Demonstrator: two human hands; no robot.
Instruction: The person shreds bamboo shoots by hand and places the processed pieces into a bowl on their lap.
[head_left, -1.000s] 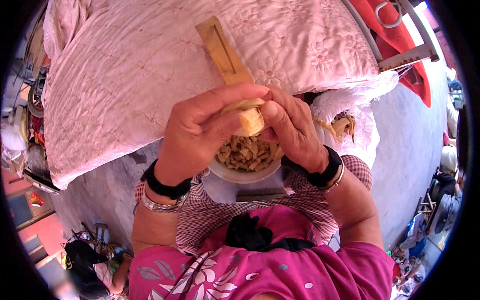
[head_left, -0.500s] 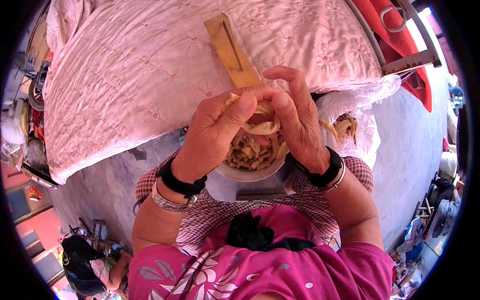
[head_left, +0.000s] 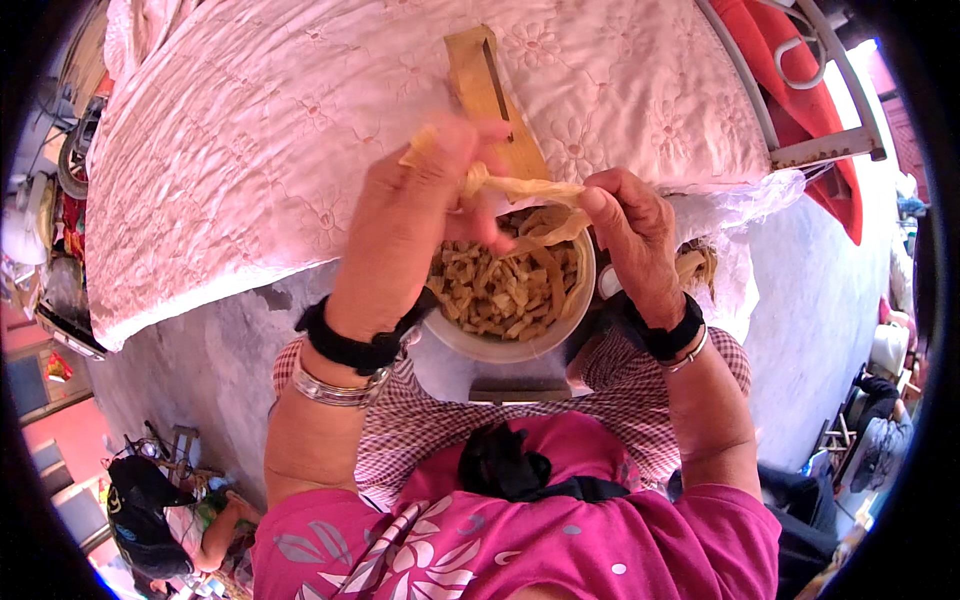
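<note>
Head view: hands [head_left: 641, 237] have parted, strip [head_left: 532, 188] seemingly between

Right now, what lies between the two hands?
In the head view, a pale yellow strip spans from the blurred left hand to the pinching right hand.

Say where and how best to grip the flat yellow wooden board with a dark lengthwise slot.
Probably the far end of the board, pinched across its long edges from above: that end lies uncovered on the pink quilted bedspread, while the bare left hand crowds the near half.

The hands [head_left: 415, 200] [head_left: 640, 238] have parted, a pale strip [head_left: 530, 188] between them.
</note>
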